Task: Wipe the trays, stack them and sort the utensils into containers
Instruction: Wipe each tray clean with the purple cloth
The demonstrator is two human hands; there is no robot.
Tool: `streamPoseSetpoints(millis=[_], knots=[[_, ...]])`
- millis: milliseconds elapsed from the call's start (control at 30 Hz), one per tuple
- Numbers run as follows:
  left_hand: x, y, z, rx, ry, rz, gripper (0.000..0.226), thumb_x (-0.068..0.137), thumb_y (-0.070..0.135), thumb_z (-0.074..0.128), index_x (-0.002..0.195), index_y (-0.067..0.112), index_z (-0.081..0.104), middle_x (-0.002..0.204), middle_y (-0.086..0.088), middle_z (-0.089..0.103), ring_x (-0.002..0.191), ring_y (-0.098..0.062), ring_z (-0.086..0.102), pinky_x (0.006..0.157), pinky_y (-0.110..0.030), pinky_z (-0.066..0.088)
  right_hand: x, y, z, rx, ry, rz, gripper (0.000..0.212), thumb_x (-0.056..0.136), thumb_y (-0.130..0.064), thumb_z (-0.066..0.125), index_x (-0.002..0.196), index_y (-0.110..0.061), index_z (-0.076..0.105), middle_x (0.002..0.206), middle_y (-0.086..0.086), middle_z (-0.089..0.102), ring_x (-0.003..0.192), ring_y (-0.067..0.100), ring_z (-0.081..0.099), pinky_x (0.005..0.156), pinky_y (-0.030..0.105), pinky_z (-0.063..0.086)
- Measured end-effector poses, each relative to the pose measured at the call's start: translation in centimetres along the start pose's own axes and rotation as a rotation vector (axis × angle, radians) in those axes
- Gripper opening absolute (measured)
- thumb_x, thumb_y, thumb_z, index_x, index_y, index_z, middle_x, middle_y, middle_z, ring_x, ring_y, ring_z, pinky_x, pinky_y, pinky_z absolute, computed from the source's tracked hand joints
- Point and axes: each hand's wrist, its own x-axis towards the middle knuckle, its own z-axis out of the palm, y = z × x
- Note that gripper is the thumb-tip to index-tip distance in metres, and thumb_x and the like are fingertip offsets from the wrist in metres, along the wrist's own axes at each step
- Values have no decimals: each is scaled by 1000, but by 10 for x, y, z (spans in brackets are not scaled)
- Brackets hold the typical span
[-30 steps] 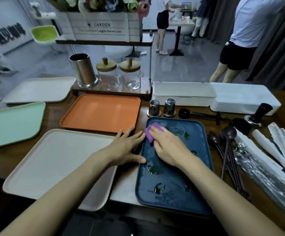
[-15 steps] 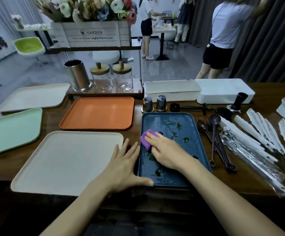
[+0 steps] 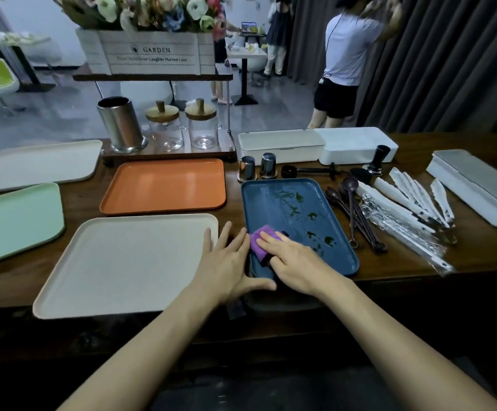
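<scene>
Right fingers (image 3: 271, 243): straight, close together, pressing flat on the purple cloth (image 3: 257, 237)
Left fingers (image 3: 226, 238): straight, spread wide, holding nothing; thumb along the blue tray's (image 3: 288, 203) near left corner
Right hand (image 3: 296, 264): over the near left part of the blue tray
Left hand (image 3: 226, 265): palm down between the cream tray (image 3: 122, 262) and the blue tray's left rim
Blue tray: on the table (image 3: 478, 250), long axis running away from the person, 1 short end at the near table edge; green smears (image 3: 296, 200) across it
Dark spoons (image 3: 351, 215): right of the blue tray, bowls far, handles toward the person
</scene>
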Motion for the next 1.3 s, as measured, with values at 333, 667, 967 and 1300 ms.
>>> streamPoseSetpoints(millis=[333,667,967,1300], knots=[[0,-2,-4,14,-23,-11,146,49,106,15,164,16,12,172,2,10,158,-25,-11,121,-64,-8,-26,16,7,48,33,-56,52,98,-17,38,143,-39,53,154,-29,35,149,-2,18,123,32,21],[3,-1,-4,-38,-69,2,132,67,101,32,164,19,2,172,4,-6,156,-20,-17,122,-62,-10,-26,21,9,64,49,-99,54,96,-20,42,146,-39,49,155,-27,33,150,-2,16,123,26,20],[9,-3,-7,-48,-73,-11,133,65,101,40,164,20,4,172,6,0,156,-14,-14,121,-62,-12,-41,69,-7,63,115,-100,39,101,-46,48,140,-47,52,149,-33,39,145,-10,21,121,31,29],[6,-3,-9,-73,-70,-3,132,66,98,44,164,19,8,171,7,2,157,-13,-13,121,-61,-15,-22,25,13,89,75,-204,38,105,-45,39,136,-40,60,150,-28,42,149,-1,20,119,34,31]])
